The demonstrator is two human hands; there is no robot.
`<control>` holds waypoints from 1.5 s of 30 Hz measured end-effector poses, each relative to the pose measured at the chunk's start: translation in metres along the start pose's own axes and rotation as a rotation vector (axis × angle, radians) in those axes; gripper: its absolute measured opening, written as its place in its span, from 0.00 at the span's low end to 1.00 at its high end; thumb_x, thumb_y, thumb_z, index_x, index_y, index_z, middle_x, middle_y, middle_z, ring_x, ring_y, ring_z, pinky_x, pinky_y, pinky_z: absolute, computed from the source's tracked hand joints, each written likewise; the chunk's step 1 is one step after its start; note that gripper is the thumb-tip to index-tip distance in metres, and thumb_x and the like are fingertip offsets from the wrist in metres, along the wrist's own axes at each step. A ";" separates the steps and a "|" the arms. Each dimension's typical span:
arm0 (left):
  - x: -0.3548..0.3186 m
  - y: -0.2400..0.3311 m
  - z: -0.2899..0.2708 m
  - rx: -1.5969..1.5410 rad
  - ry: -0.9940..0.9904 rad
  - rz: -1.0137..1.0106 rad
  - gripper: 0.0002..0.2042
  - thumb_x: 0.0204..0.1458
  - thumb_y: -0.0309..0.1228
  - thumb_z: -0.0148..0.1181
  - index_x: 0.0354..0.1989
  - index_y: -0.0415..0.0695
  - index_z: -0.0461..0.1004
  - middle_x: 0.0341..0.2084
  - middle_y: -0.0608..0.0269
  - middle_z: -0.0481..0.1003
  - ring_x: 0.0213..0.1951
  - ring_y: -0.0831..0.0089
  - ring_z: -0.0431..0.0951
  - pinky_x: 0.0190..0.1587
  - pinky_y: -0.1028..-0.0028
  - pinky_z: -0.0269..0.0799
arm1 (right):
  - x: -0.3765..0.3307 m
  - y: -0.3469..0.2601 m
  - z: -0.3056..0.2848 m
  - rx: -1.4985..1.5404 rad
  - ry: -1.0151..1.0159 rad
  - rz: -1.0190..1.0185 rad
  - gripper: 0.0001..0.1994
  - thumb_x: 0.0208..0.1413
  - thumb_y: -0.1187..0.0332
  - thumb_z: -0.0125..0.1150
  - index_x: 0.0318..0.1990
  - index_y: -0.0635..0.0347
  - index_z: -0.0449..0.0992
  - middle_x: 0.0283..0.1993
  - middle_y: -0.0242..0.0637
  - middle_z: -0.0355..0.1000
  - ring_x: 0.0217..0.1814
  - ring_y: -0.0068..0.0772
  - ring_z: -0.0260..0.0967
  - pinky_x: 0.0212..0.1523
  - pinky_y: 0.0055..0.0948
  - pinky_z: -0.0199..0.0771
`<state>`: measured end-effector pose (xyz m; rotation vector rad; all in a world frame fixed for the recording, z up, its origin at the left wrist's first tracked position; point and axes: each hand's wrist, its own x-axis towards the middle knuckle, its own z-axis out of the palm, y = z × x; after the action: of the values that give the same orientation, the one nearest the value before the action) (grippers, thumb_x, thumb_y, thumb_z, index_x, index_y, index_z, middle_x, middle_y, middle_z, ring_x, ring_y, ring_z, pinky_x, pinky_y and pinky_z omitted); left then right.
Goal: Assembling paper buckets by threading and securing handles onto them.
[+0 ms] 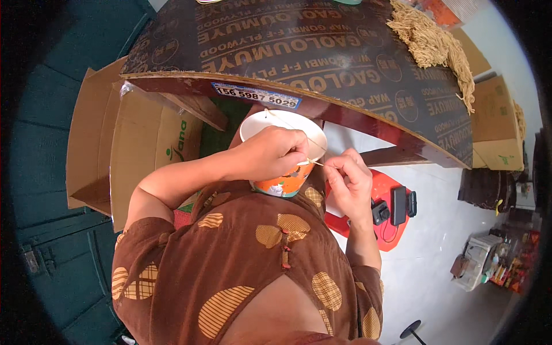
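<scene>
A paper bucket (275, 188), white inside and printed orange outside, rests on my lap below the table edge. My left hand (275, 150) is over its near rim, thumb and index finger pinched on a thin tan cord. To the right of the bucket, my right hand (349, 179) pinches the same cord (317, 163), which runs in a short stretch between the two hands. Another thin length of cord (294, 127) crosses the bucket's opening toward its far rim. The fingertips hide any knot or small piece on the cord.
A dark plywood table (322, 54) stands before me, with a bundle of tan cords (428, 37) at its right. An open cardboard box (144, 138) stands left. A red stool (382, 230) at my right holds small black devices (398, 206). Another box (494, 123) is farther right.
</scene>
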<state>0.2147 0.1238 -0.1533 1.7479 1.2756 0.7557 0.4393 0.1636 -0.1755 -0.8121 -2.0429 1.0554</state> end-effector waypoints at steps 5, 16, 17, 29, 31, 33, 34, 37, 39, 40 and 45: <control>-0.001 -0.005 0.001 0.025 0.006 -0.010 0.04 0.53 0.25 0.54 0.32 0.37 0.70 0.23 0.56 0.75 0.27 0.70 0.74 0.31 0.69 0.69 | -0.003 0.003 -0.004 -0.054 -0.004 -0.063 0.04 0.49 0.81 0.60 0.31 0.63 0.73 0.27 0.36 0.63 0.25 0.28 0.62 0.25 0.25 0.62; -0.001 -0.009 0.003 0.126 0.025 -0.013 0.03 0.52 0.24 0.53 0.29 0.38 0.69 0.21 0.52 0.73 0.25 0.62 0.74 0.30 0.65 0.68 | -0.007 0.006 -0.006 -0.029 -0.101 -0.174 0.05 0.46 0.82 0.57 0.27 0.63 0.69 0.26 0.39 0.61 0.28 0.40 0.62 0.29 0.34 0.63; 0.001 -0.013 0.005 0.134 0.035 0.007 0.03 0.52 0.24 0.53 0.29 0.37 0.69 0.21 0.52 0.73 0.26 0.62 0.74 0.30 0.66 0.68 | -0.007 0.007 -0.007 -0.026 -0.097 -0.172 0.05 0.46 0.82 0.57 0.27 0.63 0.69 0.26 0.39 0.61 0.28 0.40 0.62 0.29 0.34 0.63; -0.013 -0.006 -0.014 0.102 0.020 0.067 0.04 0.51 0.25 0.55 0.31 0.37 0.72 0.23 0.52 0.75 0.28 0.59 0.75 0.32 0.65 0.70 | 0.003 0.018 -0.004 -0.075 0.013 -0.231 0.03 0.50 0.80 0.59 0.32 0.64 0.73 0.30 0.39 0.66 0.30 0.36 0.65 0.29 0.29 0.65; -0.019 -0.004 -0.020 0.141 -0.014 0.101 0.04 0.49 0.25 0.55 0.29 0.38 0.73 0.22 0.50 0.74 0.29 0.55 0.75 0.33 0.62 0.69 | 0.007 0.017 -0.002 -0.131 0.083 -0.233 0.05 0.49 0.80 0.59 0.34 0.65 0.74 0.32 0.41 0.67 0.31 0.38 0.67 0.31 0.31 0.67; -0.025 -0.006 -0.024 0.562 0.061 0.463 0.03 0.46 0.25 0.56 0.27 0.39 0.72 0.21 0.53 0.73 0.32 0.57 0.73 0.37 0.63 0.67 | 0.011 0.018 0.003 -0.176 0.096 -0.241 0.05 0.49 0.81 0.59 0.35 0.65 0.74 0.33 0.41 0.68 0.33 0.39 0.68 0.32 0.32 0.69; -0.032 0.003 -0.028 0.583 -0.002 0.365 0.03 0.44 0.25 0.58 0.24 0.39 0.71 0.19 0.55 0.72 0.35 0.58 0.72 0.40 0.63 0.66 | 0.013 0.019 0.004 -0.219 0.107 -0.240 0.06 0.49 0.81 0.59 0.36 0.66 0.74 0.34 0.42 0.68 0.34 0.41 0.69 0.33 0.34 0.70; -0.047 0.010 -0.038 0.603 0.012 0.315 0.03 0.44 0.25 0.58 0.24 0.40 0.71 0.19 0.56 0.72 0.33 0.57 0.73 0.36 0.61 0.68 | 0.014 0.016 0.007 -0.222 0.063 -0.211 0.12 0.50 0.82 0.58 0.43 0.67 0.74 0.46 0.47 0.68 0.44 0.46 0.71 0.43 0.35 0.72; -0.058 0.016 -0.052 0.645 0.028 0.268 0.03 0.44 0.26 0.58 0.24 0.41 0.71 0.19 0.55 0.72 0.31 0.56 0.74 0.33 0.60 0.68 | 0.013 0.017 0.009 -0.162 0.057 -0.191 0.16 0.50 0.82 0.57 0.48 0.66 0.73 0.54 0.50 0.66 0.51 0.47 0.69 0.51 0.36 0.71; -0.064 0.020 -0.061 0.675 0.032 0.221 0.03 0.45 0.27 0.59 0.25 0.42 0.72 0.19 0.55 0.72 0.30 0.56 0.74 0.31 0.59 0.69 | 0.014 0.016 0.009 -0.159 0.080 -0.218 0.15 0.51 0.82 0.57 0.48 0.66 0.73 0.53 0.50 0.66 0.51 0.46 0.69 0.51 0.36 0.71; -0.103 0.052 -0.117 0.654 0.053 -0.109 0.06 0.46 0.30 0.60 0.29 0.41 0.74 0.21 0.47 0.74 0.28 0.47 0.75 0.30 0.56 0.69 | 0.021 0.013 0.003 -0.160 0.164 -0.320 0.11 0.53 0.84 0.54 0.43 0.68 0.75 0.51 0.48 0.67 0.43 0.37 0.71 0.45 0.29 0.72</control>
<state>0.1090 0.0491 -0.0516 2.1432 1.7725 0.3327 0.4276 0.1847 -0.1821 -0.6005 -2.0485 0.6348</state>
